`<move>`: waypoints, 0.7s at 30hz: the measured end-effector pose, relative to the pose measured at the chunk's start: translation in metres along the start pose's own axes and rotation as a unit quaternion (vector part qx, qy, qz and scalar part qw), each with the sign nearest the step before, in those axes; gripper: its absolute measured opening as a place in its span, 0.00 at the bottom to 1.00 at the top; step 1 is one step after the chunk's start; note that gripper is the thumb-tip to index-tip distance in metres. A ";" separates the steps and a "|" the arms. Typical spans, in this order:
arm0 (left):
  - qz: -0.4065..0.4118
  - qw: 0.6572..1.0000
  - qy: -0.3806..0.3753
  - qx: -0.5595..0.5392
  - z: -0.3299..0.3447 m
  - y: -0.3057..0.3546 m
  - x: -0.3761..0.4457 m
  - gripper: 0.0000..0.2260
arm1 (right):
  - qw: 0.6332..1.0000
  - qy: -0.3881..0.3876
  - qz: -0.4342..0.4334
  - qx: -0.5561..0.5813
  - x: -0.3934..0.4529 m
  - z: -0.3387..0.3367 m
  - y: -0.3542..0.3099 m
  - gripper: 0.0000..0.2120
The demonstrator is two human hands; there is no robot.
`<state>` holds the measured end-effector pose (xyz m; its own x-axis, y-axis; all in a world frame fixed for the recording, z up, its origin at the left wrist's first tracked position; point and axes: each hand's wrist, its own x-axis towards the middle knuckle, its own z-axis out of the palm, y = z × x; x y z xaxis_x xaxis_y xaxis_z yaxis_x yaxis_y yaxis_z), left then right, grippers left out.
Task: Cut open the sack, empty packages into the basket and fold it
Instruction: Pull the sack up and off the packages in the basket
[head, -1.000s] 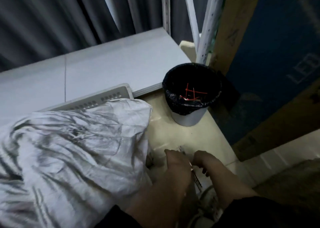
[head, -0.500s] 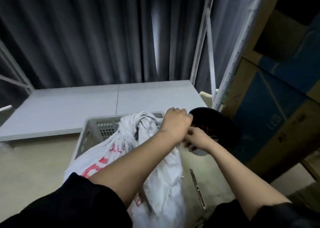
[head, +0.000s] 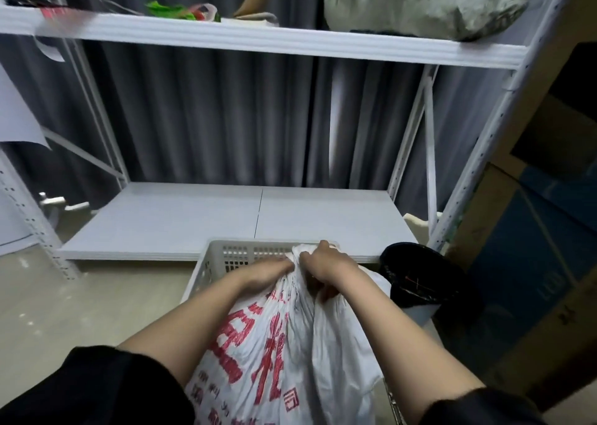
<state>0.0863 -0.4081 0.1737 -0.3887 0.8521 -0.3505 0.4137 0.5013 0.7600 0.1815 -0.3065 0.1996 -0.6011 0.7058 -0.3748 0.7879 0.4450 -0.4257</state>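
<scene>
While hands (head: 290,271) grip sack (head: 290,344), bin (head: 416,276) beside basket (head: 223,256)

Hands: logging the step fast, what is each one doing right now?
Left hand: closed, grip on the bunched top of the white sack.
Right hand: closed, grip on the same sack top, over the basket.

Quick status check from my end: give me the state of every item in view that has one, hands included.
Sack: gathered at its neck, held over the basket, contents not visible.
Basket: upright on the floor, inside mostly hidden by the sack.
Left hand: closed on the sack's neck.
Right hand: closed on the sack's neck.
Bin: upright, open, black liner in place.
</scene>
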 end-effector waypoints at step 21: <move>0.174 0.940 0.294 0.025 -0.036 -0.010 -0.013 0.24 | 0.812 -0.052 -0.227 0.535 0.006 0.026 -0.027 0.13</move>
<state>0.0578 -0.4294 0.1900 -0.6040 0.7430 0.2883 0.6327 0.2270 0.7404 0.1531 -0.3283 0.1873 -0.8490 0.5279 -0.0229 -0.0521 -0.1268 -0.9906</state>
